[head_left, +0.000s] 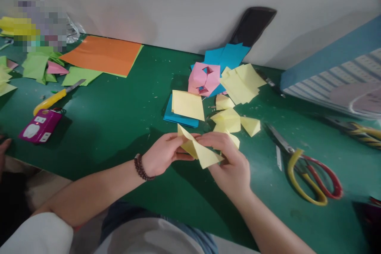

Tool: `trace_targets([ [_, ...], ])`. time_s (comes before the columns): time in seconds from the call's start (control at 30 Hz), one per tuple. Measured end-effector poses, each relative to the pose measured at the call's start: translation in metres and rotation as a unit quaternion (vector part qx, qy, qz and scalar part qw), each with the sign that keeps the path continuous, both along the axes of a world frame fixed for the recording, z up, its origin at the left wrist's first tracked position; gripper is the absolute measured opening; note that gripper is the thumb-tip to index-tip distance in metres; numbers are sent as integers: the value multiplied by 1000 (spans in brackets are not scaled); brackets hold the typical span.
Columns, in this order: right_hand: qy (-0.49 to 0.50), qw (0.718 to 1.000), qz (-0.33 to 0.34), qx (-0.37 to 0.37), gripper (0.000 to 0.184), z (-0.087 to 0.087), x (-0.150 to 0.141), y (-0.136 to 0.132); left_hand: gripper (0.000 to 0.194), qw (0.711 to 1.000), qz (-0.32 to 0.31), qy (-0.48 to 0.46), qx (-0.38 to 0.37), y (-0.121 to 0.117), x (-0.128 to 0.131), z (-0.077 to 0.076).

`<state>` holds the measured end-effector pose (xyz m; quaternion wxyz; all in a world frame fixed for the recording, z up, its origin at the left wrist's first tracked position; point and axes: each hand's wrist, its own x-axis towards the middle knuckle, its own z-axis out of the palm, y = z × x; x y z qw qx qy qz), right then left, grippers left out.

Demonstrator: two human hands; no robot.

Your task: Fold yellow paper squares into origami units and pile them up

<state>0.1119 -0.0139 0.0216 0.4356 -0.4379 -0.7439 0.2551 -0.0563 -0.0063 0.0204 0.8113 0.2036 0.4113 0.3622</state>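
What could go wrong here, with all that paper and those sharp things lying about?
The yellow paper between the left hand and right hand looks thin, so it might tear or crease wrongly. The folded yellow pieces lie loose beside the right hand and could get knocked. The yellow-handled knife lies with its blade exposed, so a careless reach might mean a cut.
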Motion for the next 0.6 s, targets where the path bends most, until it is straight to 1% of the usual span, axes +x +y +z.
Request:
trace_targets([
  [0.07, -39, 998, 15, 38, 26, 1, 1, 1, 28, 1000, 5, -28, -10, 0, -1, 1],
  [0.13, -81, 995, 9, 60, 27, 1, 1, 2, 33, 998, 7, -54, -18, 0, -1, 1],
  [0.2, -114, 991, 1, 70, 26, 0, 2, 2, 39, 998, 3, -55, -14, 0, -2, 1],
  [0.27, -127, 989, 0, 75, 25, -1, 2, 2, 39, 999, -5, -34, 6, -1, -2, 2],
  [0.33, -128, 989, 0, 69, 27, -3, 2, 2, 35, 1000, -7, -6, 18, -1, -1, 2],
  [0.43, -114, 992, -23, 53, 27, -4, 3, 1, 26, 1000, 11, 13, 7, 1, -1, 3],
  [0.53, -92, 994, -52, 19, 19, -3, 3, 0, 23, 999, 22, 33, 3, 3, -2, 3],
  [0.6, -73, 996, -56, -17, 12, -3, 4, 1, 26, 998, 17, 55, 8, 4, -2, 3],
])
